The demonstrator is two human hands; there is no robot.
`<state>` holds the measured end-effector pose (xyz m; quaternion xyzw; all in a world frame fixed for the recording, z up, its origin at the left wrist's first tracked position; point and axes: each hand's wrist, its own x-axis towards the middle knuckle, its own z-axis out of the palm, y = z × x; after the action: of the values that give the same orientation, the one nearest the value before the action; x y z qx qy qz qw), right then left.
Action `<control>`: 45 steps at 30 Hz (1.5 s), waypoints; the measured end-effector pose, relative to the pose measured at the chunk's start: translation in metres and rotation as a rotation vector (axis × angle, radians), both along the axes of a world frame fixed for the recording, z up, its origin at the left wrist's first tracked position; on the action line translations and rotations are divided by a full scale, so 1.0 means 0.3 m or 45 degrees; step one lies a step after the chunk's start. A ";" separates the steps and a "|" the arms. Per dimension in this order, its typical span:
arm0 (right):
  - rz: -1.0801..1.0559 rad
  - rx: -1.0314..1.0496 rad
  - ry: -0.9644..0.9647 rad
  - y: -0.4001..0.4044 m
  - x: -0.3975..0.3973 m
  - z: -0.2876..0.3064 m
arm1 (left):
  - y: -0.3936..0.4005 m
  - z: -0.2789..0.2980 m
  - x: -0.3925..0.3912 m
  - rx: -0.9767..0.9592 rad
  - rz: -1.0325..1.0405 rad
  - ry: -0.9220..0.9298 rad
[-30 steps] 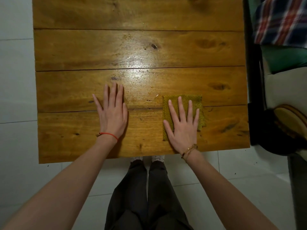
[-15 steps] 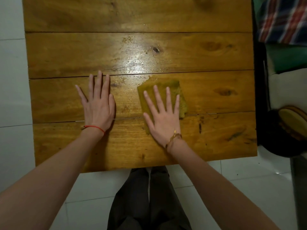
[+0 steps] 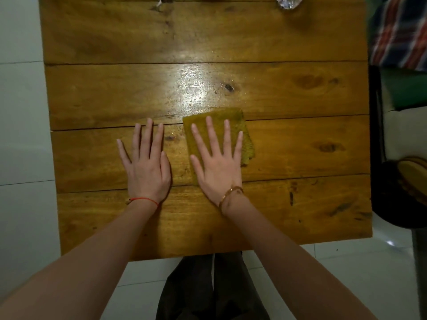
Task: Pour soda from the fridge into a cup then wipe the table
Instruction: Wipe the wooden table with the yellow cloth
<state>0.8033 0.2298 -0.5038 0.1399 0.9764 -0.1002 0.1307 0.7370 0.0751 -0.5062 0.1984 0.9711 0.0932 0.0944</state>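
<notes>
Cloth (image 3: 247, 139), olive-yellow, flat, slightly rumpled

Dim warm light, glare on table (image 3: 300, 42)

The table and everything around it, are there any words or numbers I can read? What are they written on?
No words, numbers or signs can be read anywhere.
wooden table: only wood grain and knots.
green cloth under the right hand: no label showing.
left hand: flat on the bare wood, with a plain red string at the wrist.
plaid fabric: stripes only.
shiny thing at the far edge: cut off, nothing readable.
</notes>
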 end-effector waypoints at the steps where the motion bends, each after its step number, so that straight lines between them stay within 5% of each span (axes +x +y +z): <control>1: 0.060 -0.018 0.002 0.013 0.018 0.004 | -0.001 0.002 0.000 0.008 0.000 -0.002; 4: 0.080 0.007 -0.006 0.113 0.026 0.004 | -0.005 0.002 -0.001 0.001 0.000 -0.007; 11: -0.419 0.057 0.055 0.175 -0.245 -0.012 | 0.002 0.007 -0.006 -0.037 -0.001 -0.025; 18: 0.095 -0.024 0.028 0.066 -0.123 0.007 | 0.000 0.013 -0.008 -0.051 -0.007 -0.045; 25: -0.418 0.041 0.030 0.290 -0.227 -0.015 | 0.002 0.012 -0.008 -0.077 -0.010 -0.058; 29: -0.349 0.053 0.029 0.211 -0.344 -0.018 | 0.003 0.008 -0.008 -0.083 -0.020 -0.051; 39: 0.087 -0.050 0.027 0.050 -0.083 0.005 | -0.004 0.003 -0.004 -0.061 -0.021 -0.026; 45: -0.201 0.011 -0.043 0.205 0.121 0.006 | 0.004 0.000 -0.001 -0.020 -0.016 -0.014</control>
<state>0.8398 0.2914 -0.5019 0.2188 0.9603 -0.1036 0.1384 0.7367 0.0763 -0.5063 0.2032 0.9700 0.0860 0.1020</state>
